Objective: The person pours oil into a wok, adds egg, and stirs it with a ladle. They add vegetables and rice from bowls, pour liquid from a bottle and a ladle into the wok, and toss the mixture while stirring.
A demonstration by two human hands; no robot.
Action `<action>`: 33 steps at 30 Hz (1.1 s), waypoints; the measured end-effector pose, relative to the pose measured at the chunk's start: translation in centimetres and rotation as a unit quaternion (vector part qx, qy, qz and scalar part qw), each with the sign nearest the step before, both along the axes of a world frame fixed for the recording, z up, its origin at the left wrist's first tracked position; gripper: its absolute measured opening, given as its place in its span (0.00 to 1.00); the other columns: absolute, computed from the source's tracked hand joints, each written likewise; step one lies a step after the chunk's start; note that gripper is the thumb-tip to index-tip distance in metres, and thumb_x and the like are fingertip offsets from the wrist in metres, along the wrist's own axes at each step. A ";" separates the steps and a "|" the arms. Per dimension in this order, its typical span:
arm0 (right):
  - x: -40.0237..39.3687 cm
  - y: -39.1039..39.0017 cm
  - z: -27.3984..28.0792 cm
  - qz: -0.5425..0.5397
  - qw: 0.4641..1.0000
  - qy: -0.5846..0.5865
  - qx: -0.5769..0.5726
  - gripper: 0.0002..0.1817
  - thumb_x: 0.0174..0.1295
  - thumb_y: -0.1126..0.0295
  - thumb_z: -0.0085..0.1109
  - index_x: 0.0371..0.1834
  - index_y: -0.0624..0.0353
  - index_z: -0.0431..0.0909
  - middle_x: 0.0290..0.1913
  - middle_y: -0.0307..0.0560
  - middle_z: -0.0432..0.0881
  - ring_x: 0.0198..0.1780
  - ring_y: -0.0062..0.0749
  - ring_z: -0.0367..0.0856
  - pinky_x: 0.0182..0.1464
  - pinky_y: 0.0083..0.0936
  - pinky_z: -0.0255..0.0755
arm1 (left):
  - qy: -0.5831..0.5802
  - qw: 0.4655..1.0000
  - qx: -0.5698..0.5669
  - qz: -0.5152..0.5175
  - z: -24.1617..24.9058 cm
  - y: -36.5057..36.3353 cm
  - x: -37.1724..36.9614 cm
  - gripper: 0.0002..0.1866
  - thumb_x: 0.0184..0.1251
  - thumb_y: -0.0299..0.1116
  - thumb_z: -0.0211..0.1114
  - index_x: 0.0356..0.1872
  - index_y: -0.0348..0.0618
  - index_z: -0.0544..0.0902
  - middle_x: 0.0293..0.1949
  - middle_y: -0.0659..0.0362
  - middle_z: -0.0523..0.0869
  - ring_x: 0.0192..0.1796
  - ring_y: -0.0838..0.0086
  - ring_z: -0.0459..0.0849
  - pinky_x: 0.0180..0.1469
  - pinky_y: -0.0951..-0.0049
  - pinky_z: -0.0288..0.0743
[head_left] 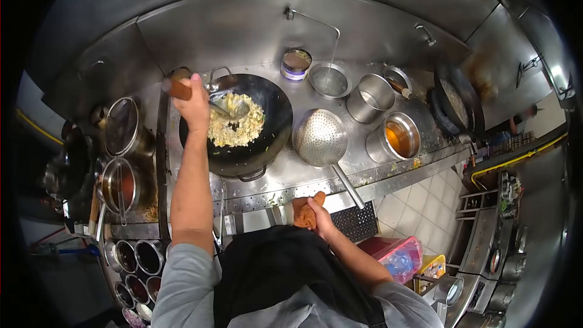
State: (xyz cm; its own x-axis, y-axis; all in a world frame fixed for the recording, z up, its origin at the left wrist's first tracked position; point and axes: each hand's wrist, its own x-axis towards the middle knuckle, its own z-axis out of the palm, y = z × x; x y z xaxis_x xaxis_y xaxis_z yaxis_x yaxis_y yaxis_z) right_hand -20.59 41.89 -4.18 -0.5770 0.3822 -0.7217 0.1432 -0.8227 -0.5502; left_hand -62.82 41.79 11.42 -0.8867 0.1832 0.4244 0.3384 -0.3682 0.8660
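Observation:
My left hand is closed around the brown handle of a ladle, above the left side of a dark wok. The ladle's bowl rests in a heap of pale yellow, crumbly food, which looks like egg or rice with green bits. Down at the counter's front edge, my right hand grips a folded orange-brown cloth. To the wok's right lies a perforated strainer, its long handle reaching past the counter edge.
Behind the strainer stand a tin, a metal bowl under a tap and a steel pot. Another pot contains orange liquid. Left are lidded pots and several sauce containers. A second wok sits far right.

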 end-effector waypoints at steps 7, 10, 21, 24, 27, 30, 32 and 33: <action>3.4 -1.1 -1.7 -0.095 0.995 -0.015 -0.001 0.27 0.67 0.50 0.56 0.55 0.64 0.71 0.45 0.52 0.81 0.44 0.40 0.84 0.49 0.37 0.80 | -0.043 0.999 -0.015 -0.027 2.9 0.7 -0.4 0.17 0.69 0.30 0.62 0.19 0.43 0.70 0.15 0.66 0.70 0.16 0.82 0.68 0.20 0.76 0.62; 3.6 -1.5 -1.6 -0.100 0.994 -0.001 -0.038 0.25 0.68 0.51 0.55 0.53 0.63 0.72 0.44 0.51 0.82 0.44 0.39 0.84 0.48 0.36 0.81 | 0.022 0.995 0.094 -0.012 -0.5 1.1 0.4 0.14 0.70 0.30 0.62 0.22 0.43 0.71 0.15 0.66 0.70 0.16 0.83 0.68 0.17 0.75 0.61; 4.3 -1.1 -2.2 -0.125 0.990 0.006 -0.071 0.24 0.68 0.49 0.55 0.53 0.60 0.72 0.43 0.51 0.81 0.44 0.42 0.83 0.49 0.38 0.80 | -0.019 0.998 0.068 0.002 -0.9 -1.9 -2.4 0.15 0.68 0.30 0.63 0.21 0.44 0.70 0.13 0.66 0.69 0.13 0.83 0.65 0.16 0.76 0.60; 4.0 -1.4 -2.0 -0.103 0.993 0.001 -0.060 0.25 0.68 0.49 0.55 0.55 0.60 0.71 0.45 0.51 0.80 0.46 0.42 0.82 0.50 0.39 0.79 | -0.078 0.994 0.064 -0.044 1.6 -1.3 -1.9 0.16 0.68 0.29 0.63 0.21 0.45 0.68 0.13 0.67 0.67 0.14 0.83 0.65 0.16 0.75 0.60; 3.4 -0.9 -1.3 -0.098 0.994 -0.001 -0.051 0.26 0.67 0.49 0.55 0.56 0.60 0.71 0.46 0.51 0.81 0.47 0.42 0.82 0.51 0.39 0.79 | -0.046 0.996 0.038 -0.059 3.0 -0.9 0.0 0.16 0.68 0.28 0.63 0.21 0.45 0.69 0.15 0.67 0.68 0.16 0.82 0.66 0.20 0.75 0.62; 3.6 -1.1 -0.9 -0.095 0.994 0.007 -0.048 0.27 0.67 0.48 0.56 0.56 0.61 0.71 0.47 0.51 0.81 0.47 0.41 0.82 0.52 0.39 0.78 | 0.126 0.990 -0.060 0.033 -3.6 0.8 0.3 0.17 0.66 0.28 0.65 0.17 0.40 0.71 0.17 0.66 0.71 0.22 0.79 0.69 0.28 0.73 0.65; 3.5 -1.1 -0.4 -0.099 0.995 0.004 -0.034 0.27 0.67 0.47 0.55 0.56 0.61 0.72 0.48 0.50 0.81 0.47 0.41 0.82 0.53 0.38 0.78 | 0.080 0.994 -0.070 -0.018 -3.6 2.0 -2.0 0.19 0.66 0.31 0.65 0.15 0.41 0.70 0.15 0.66 0.70 0.20 0.79 0.68 0.26 0.71 0.63; 3.9 -1.5 -0.3 -0.099 0.994 0.001 -0.036 0.27 0.67 0.47 0.55 0.56 0.61 0.72 0.48 0.50 0.81 0.47 0.41 0.82 0.53 0.38 0.78 | 0.053 0.994 -0.088 -0.039 -1.5 1.9 -2.1 0.20 0.66 0.32 0.65 0.15 0.41 0.70 0.14 0.66 0.69 0.19 0.79 0.67 0.25 0.70 0.62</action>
